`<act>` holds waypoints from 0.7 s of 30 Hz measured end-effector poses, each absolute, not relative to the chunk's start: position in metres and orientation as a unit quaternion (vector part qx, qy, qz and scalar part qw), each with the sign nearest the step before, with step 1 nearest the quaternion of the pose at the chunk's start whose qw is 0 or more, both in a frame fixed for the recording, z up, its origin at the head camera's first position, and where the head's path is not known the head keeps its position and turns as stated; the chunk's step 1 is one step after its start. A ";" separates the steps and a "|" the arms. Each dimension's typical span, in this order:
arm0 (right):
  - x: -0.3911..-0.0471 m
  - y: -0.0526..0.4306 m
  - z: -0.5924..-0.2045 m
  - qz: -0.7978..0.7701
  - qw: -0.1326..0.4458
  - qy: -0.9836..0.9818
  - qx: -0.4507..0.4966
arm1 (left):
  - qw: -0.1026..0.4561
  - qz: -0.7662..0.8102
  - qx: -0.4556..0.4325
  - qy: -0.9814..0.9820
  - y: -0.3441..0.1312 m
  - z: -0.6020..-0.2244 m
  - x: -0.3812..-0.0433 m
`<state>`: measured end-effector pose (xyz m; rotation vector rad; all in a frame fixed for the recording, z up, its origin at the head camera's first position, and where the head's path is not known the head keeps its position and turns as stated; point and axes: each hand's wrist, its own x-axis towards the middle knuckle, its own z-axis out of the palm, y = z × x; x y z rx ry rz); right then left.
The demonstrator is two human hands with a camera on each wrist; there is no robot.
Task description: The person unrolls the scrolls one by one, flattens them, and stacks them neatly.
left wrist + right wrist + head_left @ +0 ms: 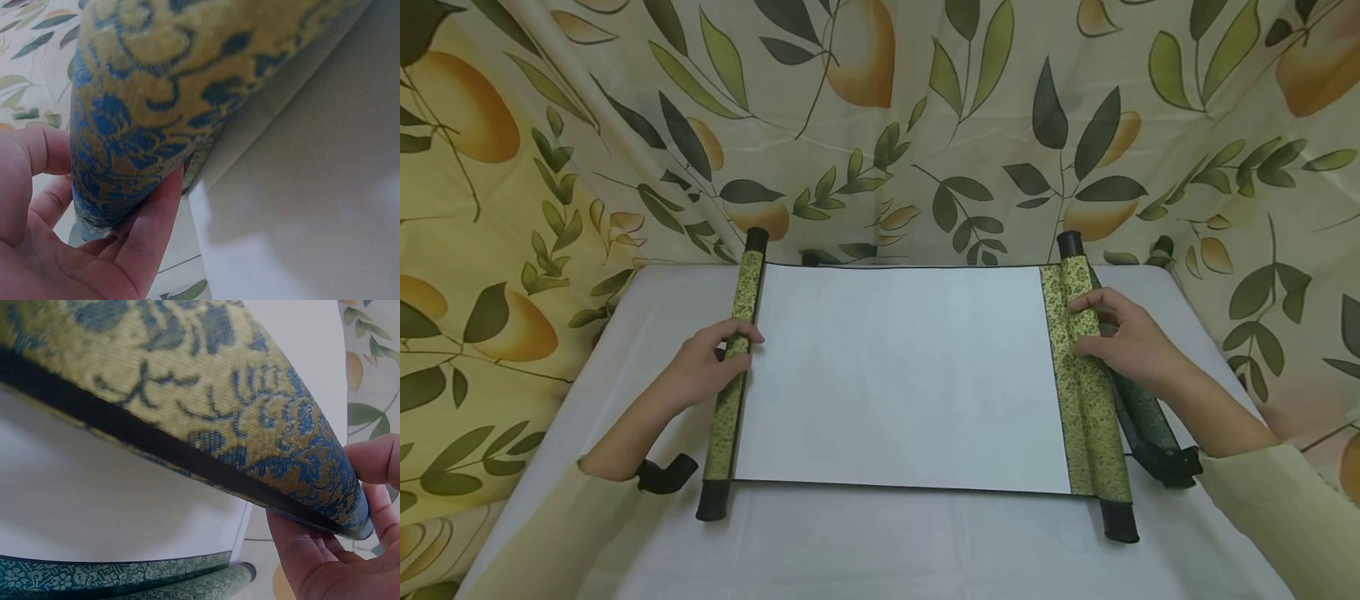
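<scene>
A hanging scroll lies partly unrolled, its blank white sheet (902, 375) stretched between two rolled ends covered in yellow-green patterned brocade with black knobs. My left hand (703, 367) grips the left roll (726, 429) near its middle, thumb on the near side and fingers over it. At the other end, my right hand (1131, 337) holds the right roll (1111, 442) between thumb and fingers. A flat brocade band (1071, 417) borders the sheet beside that roll. In the wrist views, the brocade shows blue motifs on gold, and fingers curl round both the left roll (144, 125) and right roll (269, 425).
A dark green scroll (1161, 429) lies beneath and beyond my right hand; its green floral brocade (125, 578) also shows in the right wrist view. White cloth covers the table (850, 550). A leaf-and-fruit patterned curtain (880, 167) hangs behind and at both sides.
</scene>
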<state>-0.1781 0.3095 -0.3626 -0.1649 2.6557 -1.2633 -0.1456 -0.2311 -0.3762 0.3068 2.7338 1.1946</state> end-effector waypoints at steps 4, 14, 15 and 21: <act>-0.177 0.311 -0.362 -0.428 0.100 0.897 -0.053 | 0.070 0.402 0.111 0.906 -0.231 -0.376 -0.146; -0.180 0.313 -0.363 -0.418 0.092 0.902 -0.058 | 0.074 0.408 0.102 0.904 -0.234 -0.378 -0.147; -0.180 0.313 -0.363 -0.418 0.093 0.902 -0.056 | 0.073 0.410 0.104 0.903 -0.234 -0.378 -0.147; -0.179 0.315 -0.363 -0.423 0.095 0.900 -0.050 | 0.064 0.395 0.109 0.910 -0.233 -0.372 -0.145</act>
